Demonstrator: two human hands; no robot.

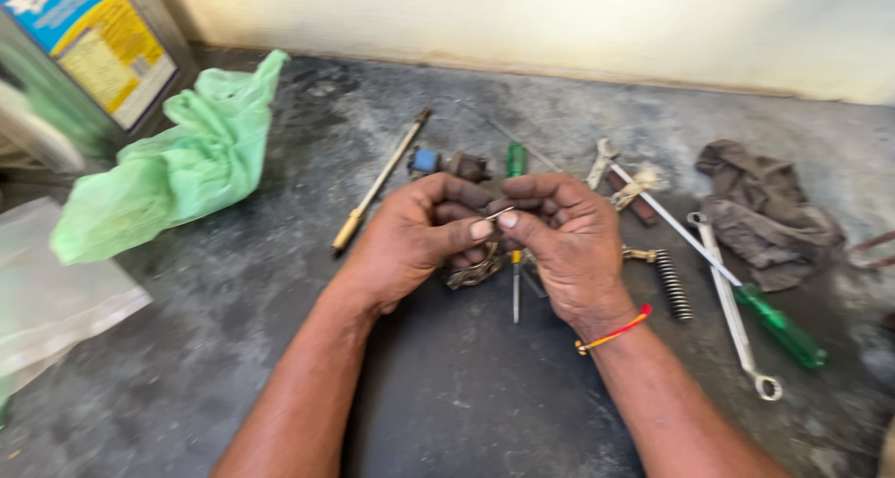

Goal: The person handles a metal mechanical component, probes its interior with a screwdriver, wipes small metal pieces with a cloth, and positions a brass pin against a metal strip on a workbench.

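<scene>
Both thumbs and forefingers were pinched together on a thin metal pin (pixel 497 213), the left hand (pixel 415 240) and right hand (pixel 564 240) pressed knuckle to knuckle and closed around it. Beneath them, partly hidden, lay a small screwdriver (pixel 515 287) and a brassy part (pixel 474 271). Right of the fingers lay a spring (pixel 671 287), a spanner (pixel 732 315), a green-handled screwdriver (pixel 778 327) and a rag (pixel 764 212); left, on the dark counter (pixel 447 385), a green plastic bag (pixel 177 170).
</scene>
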